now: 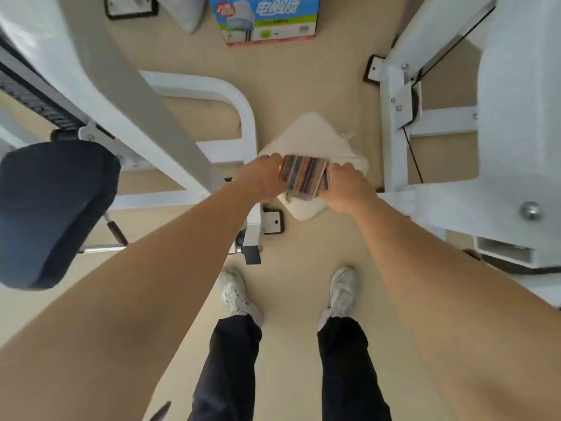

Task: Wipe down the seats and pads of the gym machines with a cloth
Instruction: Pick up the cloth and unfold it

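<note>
Head view, looking straight down.

1. Position of the cloth. One striped cloth (304, 177), folded into a small block, is held between the two hands in the centre of the view. The left hand (261, 181) grips its left edge, fingers curled over the top. The right hand (349, 189) grips its right edge in the same manner. Both hands touch the cloth; neither is flat or relaxed. The cloth sits directly above a white cushion (318, 136), a square item with rounded corners. Whether the cloth or the hands touch the cushion cannot be told from this angle, and the cushion appears to lie on the floor (303, 83), though its support is hidden.

2. Position of the pad. One dark blue pad (54, 208) is mounted on the left machine frame (127, 95), well apart from the cloth, to the left of the left forearm.

3. Count of items.
- Cloths: one.
- Hands: two, both on the cloth.
- Dark pads: one.
- White cushions: one.
- White machine frames: two, the left one and the right machine frame (516, 117), with the cushion between them.
- Printed box (264, 16): one, on the floor at the top edge.
- White shoes: two, the left shoe (235, 293) and the right shoe (341, 291), both below the hands.
</note>
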Demonstrator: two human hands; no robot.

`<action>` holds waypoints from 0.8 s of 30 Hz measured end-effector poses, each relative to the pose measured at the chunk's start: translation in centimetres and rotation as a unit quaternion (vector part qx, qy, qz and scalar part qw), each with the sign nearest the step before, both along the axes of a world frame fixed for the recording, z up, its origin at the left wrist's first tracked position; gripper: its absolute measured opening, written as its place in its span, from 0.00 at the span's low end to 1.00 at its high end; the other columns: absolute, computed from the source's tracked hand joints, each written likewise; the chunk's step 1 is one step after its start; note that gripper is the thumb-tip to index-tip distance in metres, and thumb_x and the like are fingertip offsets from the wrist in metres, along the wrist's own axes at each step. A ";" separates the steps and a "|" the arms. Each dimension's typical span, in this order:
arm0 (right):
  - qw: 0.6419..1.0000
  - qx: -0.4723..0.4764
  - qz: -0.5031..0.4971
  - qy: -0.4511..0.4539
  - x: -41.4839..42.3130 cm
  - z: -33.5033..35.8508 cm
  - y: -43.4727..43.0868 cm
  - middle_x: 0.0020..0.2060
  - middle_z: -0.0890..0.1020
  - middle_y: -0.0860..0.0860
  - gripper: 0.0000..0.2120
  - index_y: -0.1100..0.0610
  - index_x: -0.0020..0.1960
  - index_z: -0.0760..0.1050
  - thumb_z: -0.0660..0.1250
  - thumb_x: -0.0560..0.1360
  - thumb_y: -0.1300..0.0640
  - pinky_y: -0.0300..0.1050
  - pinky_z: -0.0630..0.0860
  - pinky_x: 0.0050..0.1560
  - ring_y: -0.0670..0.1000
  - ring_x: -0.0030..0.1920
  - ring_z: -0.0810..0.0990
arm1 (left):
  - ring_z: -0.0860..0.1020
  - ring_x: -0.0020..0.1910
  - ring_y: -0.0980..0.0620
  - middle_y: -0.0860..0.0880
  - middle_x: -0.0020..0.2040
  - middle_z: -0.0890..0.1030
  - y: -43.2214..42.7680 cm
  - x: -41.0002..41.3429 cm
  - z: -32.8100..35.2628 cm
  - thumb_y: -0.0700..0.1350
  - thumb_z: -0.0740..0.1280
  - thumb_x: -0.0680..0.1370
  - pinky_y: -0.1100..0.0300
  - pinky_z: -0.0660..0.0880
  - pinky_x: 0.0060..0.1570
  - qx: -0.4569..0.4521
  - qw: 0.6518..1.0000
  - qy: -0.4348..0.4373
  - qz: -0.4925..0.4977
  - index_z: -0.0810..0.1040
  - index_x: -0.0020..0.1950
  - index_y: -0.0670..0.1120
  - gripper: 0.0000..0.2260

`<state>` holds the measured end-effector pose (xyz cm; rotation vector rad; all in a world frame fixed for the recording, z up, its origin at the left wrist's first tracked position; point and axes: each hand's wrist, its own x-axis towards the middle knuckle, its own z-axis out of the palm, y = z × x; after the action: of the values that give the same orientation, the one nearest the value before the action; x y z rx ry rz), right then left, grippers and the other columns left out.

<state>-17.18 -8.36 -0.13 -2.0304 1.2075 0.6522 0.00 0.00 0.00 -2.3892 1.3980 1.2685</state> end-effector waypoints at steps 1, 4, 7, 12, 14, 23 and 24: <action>1.000 0.005 -0.009 0.004 -0.1 -1.5 0.1 0.59 0.72 0.59 0.21 0.59 0.67 0.68 0.64 0.78 0.51 0.57 0.74 0.58 0.62 0.60 0.74 | 0.76 0.59 0.44 0.44 0.64 0.75 -0.1 -0.3 -1.3 0.49 0.67 0.78 0.51 0.75 0.57 0.013 1.000 -0.002 0.002 0.67 0.72 0.46 0.23; 0.999 0.032 -0.032 0.021 -0.3 -6.4 0.3 0.61 0.72 0.59 0.22 0.58 0.71 0.67 0.63 0.79 0.52 0.58 0.74 0.60 0.62 0.62 0.73 | 0.77 0.58 0.43 0.44 0.63 0.75 0.1 -0.7 -6.6 0.48 0.68 0.77 0.51 0.76 0.54 0.010 0.999 -0.008 0.037 0.68 0.71 0.46 0.23; 0.997 0.046 -0.056 0.010 -0.1 -11.3 0.8 0.61 0.73 0.59 0.23 0.57 0.70 0.68 0.64 0.78 0.51 0.58 0.74 0.61 0.62 0.61 0.73 | 0.77 0.57 0.43 0.44 0.61 0.74 0.4 -1.5 -11.7 0.48 0.69 0.76 0.49 0.77 0.54 0.008 0.995 0.007 0.100 0.67 0.70 0.46 0.25; 0.996 0.037 -0.080 -0.019 -0.1 -15.6 1.9 0.65 0.71 0.57 0.26 0.52 0.74 0.67 0.65 0.77 0.50 0.58 0.74 0.63 0.60 0.66 0.70 | 0.76 0.55 0.42 0.45 0.64 0.69 1.4 -2.8 -16.6 0.45 0.69 0.75 0.49 0.77 0.56 0.000 0.986 0.031 0.164 0.68 0.69 0.47 0.24; 0.992 0.059 -0.111 -0.034 -0.3 -16.0 2.1 0.66 0.71 0.57 0.29 0.52 0.74 0.68 0.67 0.75 0.49 0.58 0.74 0.65 0.59 0.66 0.71 | 0.77 0.52 0.44 0.46 0.59 0.73 1.8 -3.1 -17.1 0.41 0.68 0.75 0.51 0.79 0.52 -0.021 0.974 0.060 0.219 0.73 0.63 0.47 0.17; 0.972 0.109 -0.187 -0.095 -0.3 -9.6 3.1 0.56 0.82 0.54 0.20 0.57 0.64 0.77 0.71 0.73 0.60 0.51 0.77 0.59 0.55 0.58 0.79 | 0.80 0.48 0.52 0.53 0.48 0.80 2.2 -3.6 -9.8 0.39 0.71 0.72 0.62 0.80 0.46 -0.054 0.936 0.147 0.315 0.81 0.52 0.52 0.11; 0.972 0.109 -0.176 -0.106 -0.3 -8.6 3.4 0.54 0.82 0.52 0.19 0.57 0.62 0.78 0.71 0.72 0.60 0.50 0.77 0.57 0.55 0.56 0.80 | 0.79 0.48 0.53 0.54 0.48 0.80 2.2 -3.6 -8.6 0.39 0.71 0.73 0.67 0.78 0.44 -0.059 0.938 0.151 0.306 0.81 0.51 0.53 0.11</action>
<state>-17.50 -5.01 -8.77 -1.6056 1.2658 0.3649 -3.62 2.21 -8.57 -2.9438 0.8034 1.7921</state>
